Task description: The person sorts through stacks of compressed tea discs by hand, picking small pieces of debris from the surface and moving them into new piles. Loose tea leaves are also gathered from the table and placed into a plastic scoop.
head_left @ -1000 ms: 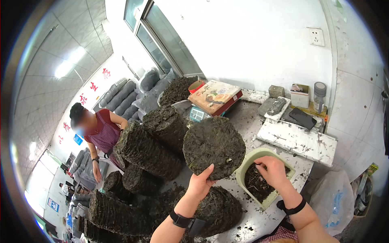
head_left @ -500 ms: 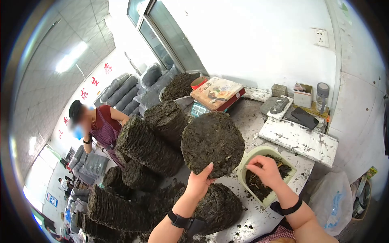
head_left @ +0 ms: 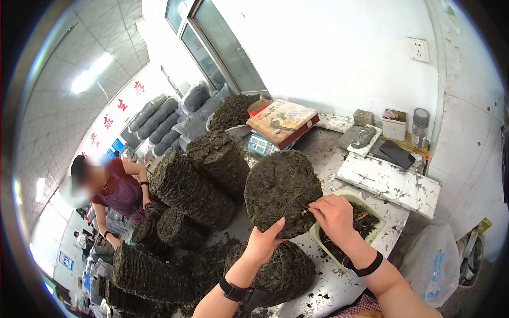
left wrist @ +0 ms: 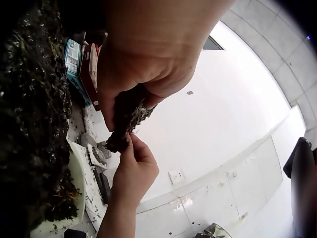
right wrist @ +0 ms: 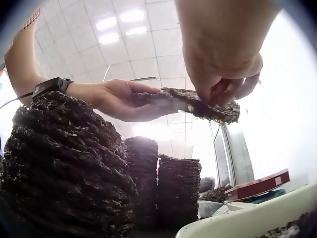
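A round, dark dried seaweed cake [head_left: 278, 185] stands tilted up in front of me. My left hand [head_left: 263, 243] grips its lower edge, the thumb on the near face. At the lower right edge, the bent fingertips of my right hand [head_left: 335, 216] pinch the cake beside a small pale speck. The left wrist view has the cake edge-on, with the right hand [left wrist: 132, 166] under its rim. Below the right hand is a pale green bin [right wrist: 247, 213] with dark scraps inside. A stack of seaweed cakes [head_left: 283, 278] lies below the left hand.
More tall stacks of seaweed cakes [head_left: 191, 193] fill the left side. A flat box [head_left: 283, 123] lies on a scale [head_left: 260, 144] at the back. Phone [head_left: 397, 153], bottle [head_left: 420, 127] and white slab [head_left: 389, 183] are at the right. Another person [head_left: 124, 185] works at the far left.
My right hand has moved from over the green bin up to the cake's lower right edge. The left hand keeps its grip. The other person has bent down over the stacks.
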